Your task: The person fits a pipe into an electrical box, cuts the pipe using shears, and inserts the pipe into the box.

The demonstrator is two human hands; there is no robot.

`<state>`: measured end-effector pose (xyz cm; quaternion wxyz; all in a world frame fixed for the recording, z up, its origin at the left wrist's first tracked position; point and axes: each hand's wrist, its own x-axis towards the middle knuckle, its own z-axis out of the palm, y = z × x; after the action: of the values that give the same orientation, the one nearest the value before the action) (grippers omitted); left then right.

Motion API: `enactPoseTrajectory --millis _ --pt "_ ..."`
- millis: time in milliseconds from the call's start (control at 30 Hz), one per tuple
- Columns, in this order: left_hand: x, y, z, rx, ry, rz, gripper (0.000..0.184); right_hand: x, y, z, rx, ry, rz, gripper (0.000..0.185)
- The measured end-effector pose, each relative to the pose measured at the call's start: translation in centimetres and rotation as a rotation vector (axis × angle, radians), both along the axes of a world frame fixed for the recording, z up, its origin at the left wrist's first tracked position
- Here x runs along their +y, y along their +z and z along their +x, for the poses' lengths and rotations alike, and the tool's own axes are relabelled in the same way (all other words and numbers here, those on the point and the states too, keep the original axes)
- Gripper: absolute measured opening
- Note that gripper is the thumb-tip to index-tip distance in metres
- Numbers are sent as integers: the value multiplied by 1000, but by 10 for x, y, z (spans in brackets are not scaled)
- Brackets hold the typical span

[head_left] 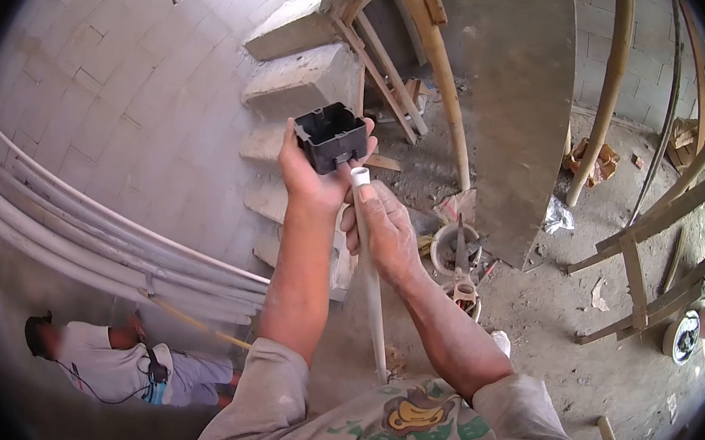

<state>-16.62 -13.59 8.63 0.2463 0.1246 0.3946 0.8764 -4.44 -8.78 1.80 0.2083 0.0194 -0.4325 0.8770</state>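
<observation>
My left hand holds a black plastic box from below and the sides, with its open top facing up. Just below and right of it, my right hand is closed around a long white pipe. The pipe's open upper end is close to the box's lower edge; whether they touch I cannot tell. The rest of the pipe runs down towards my shirt.
Concrete steps rise behind the box. Long pipes run along the block wall at left, above another person. Wooden poles, a bucket with tools, and a timber frame stand at right.
</observation>
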Motion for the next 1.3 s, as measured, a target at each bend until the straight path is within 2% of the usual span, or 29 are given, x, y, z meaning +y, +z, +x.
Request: enactPoseTrajectory --millis 100,200,500,633,833,1133,1300 --pt "-2 -6 8 -22 43 -38 68 -1 -1 -5 -77 -42 48 36" --pt "-3 -15 9 80 63 -22 70 -4 -4 -14 -144 -97 102 34" --pt "-6 -6 16 180 -10 -62 64 -7 0 -17 -86 -102 63 33" --pt "-7 -3 19 172 60 -11 56 -11 -3 -21 -80 -61 48 34" --pt "-12 22 23 134 94 -171 58 -21 9 -18 -88 -64 41 36" --pt "-16 19 8 149 122 -181 66 -22 4 -20 -86 37 -24 37" --pt "-18 17 2 24 159 -205 68 -22 4 -21 -89 -42 20 35"
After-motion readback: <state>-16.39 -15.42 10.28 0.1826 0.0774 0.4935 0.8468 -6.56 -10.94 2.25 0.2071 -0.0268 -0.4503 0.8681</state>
